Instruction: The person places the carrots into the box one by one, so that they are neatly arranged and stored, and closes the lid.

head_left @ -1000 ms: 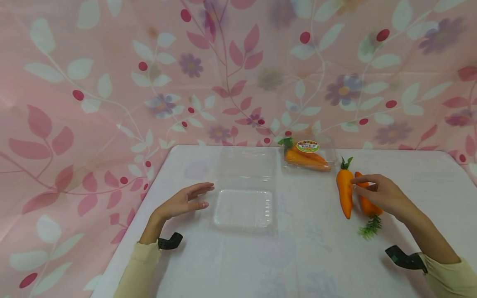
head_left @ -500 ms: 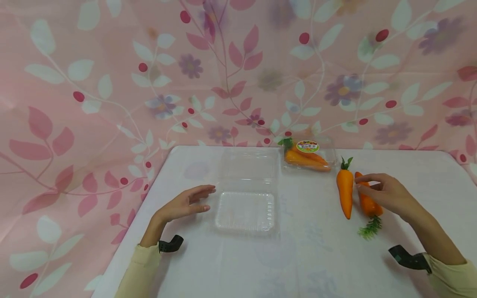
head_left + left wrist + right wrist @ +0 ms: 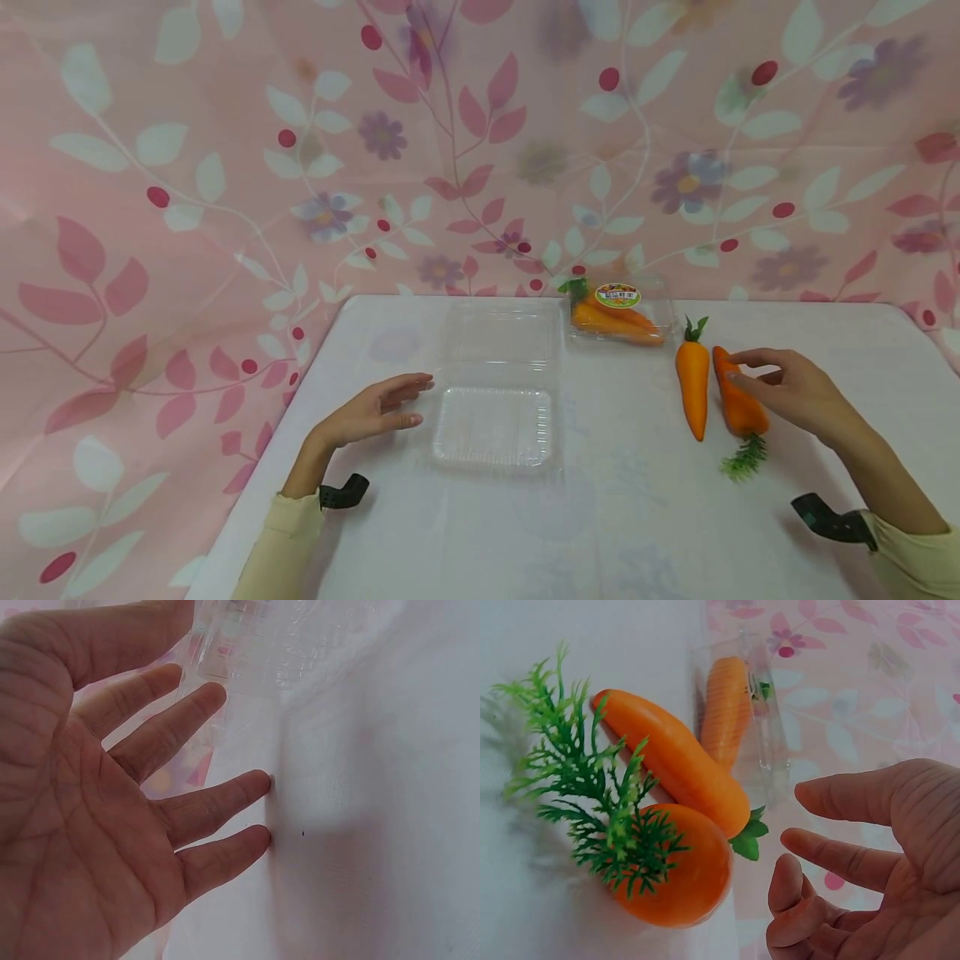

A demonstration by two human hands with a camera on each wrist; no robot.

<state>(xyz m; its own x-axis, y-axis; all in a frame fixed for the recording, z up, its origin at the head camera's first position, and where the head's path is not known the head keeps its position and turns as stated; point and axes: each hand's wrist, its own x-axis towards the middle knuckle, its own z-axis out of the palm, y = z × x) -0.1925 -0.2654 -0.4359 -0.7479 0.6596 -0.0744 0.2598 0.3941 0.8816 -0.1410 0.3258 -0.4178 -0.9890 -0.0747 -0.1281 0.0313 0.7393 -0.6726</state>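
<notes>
My left hand (image 3: 369, 413) hovers just left of an opened clear plastic clamshell box (image 3: 492, 427), its fingers spread and holding nothing. In the left wrist view its palm (image 3: 82, 847) shows bare, with two fingertips close to or touching the white cloth. On the other side, my right hand (image 3: 798, 392) is over the right-hand carrot (image 3: 738, 402), which lies with its feathery green top toward me. A gap shows between hand and carrots in the right wrist view. Beside it lies a second carrot (image 3: 693, 392), leafy end pointing away.
A closed clear box of carrots (image 3: 618, 321) with a round label stands at the table's back edge. The clamshell's lid (image 3: 501, 333) lies flat behind its base. White cloth (image 3: 600, 517) covers the table, and a pink floral curtain (image 3: 450, 150) hangs behind.
My right hand has shifted a little to the right, away from the left carrot, uncovering more of the right one. My left hand has barely moved. Both carrots stay in place.
</notes>
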